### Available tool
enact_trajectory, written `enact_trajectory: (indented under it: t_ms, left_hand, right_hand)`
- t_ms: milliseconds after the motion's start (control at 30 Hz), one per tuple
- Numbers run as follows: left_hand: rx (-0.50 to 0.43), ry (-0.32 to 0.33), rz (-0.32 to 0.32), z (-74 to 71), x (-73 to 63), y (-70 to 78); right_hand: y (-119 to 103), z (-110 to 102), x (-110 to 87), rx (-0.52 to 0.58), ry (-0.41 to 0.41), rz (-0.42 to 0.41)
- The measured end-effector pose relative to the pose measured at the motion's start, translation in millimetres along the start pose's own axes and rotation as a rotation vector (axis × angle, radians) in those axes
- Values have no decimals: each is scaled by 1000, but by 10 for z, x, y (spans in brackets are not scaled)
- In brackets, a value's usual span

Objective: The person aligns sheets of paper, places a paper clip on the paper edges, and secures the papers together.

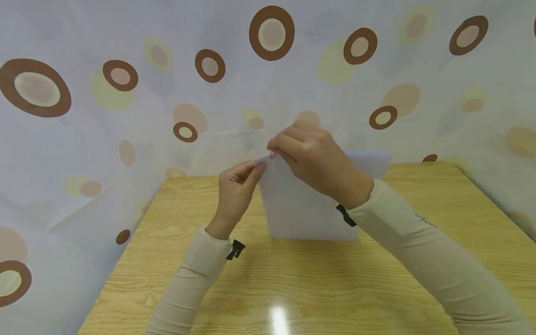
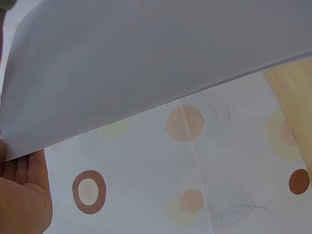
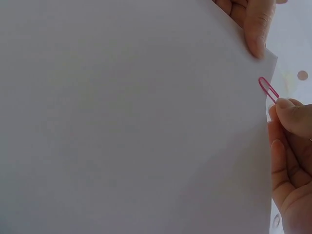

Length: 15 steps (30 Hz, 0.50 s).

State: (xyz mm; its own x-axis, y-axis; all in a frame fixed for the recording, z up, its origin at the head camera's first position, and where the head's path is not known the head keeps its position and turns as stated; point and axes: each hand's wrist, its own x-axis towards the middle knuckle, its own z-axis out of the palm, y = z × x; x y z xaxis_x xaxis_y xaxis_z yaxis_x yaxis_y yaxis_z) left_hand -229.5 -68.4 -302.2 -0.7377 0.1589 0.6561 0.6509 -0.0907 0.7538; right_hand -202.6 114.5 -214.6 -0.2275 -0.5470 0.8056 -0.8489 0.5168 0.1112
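Observation:
White paper sheets (image 1: 310, 204) stand upright over the table, their lower edge close to its surface. At the upper left corner my left hand (image 1: 237, 190) pinches them between thumb and fingers. My right hand (image 1: 316, 160) pinches a pink paper clip (image 3: 267, 87) at the top edge, just beside that corner. In the right wrist view the clip's rounded end overlaps the paper's face, while thumb and fingertip grip its other end. The left wrist view shows the left hand (image 2: 24, 195) partly hidden by the paper (image 2: 146, 58).
Under the paper lies a wood-grain table (image 1: 201, 279). A pale cloth (image 1: 234, 28) with brown and yellow circles hangs behind it and along its sides. Each sleeve cuff has a black buckle near it, such as the left buckle (image 1: 236, 250).

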Motion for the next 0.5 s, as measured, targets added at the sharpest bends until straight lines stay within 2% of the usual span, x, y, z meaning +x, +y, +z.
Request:
enact_trajectory:
  t_ms: [233,500]
  left_hand:
    - [-17,-6,19,6,-3,0]
    - [0,21,27,12,-13,-12]
  right_hand:
    - [-1,16,-26,5,-27,-7]
    - [-6,19,-126,-119,15,58]
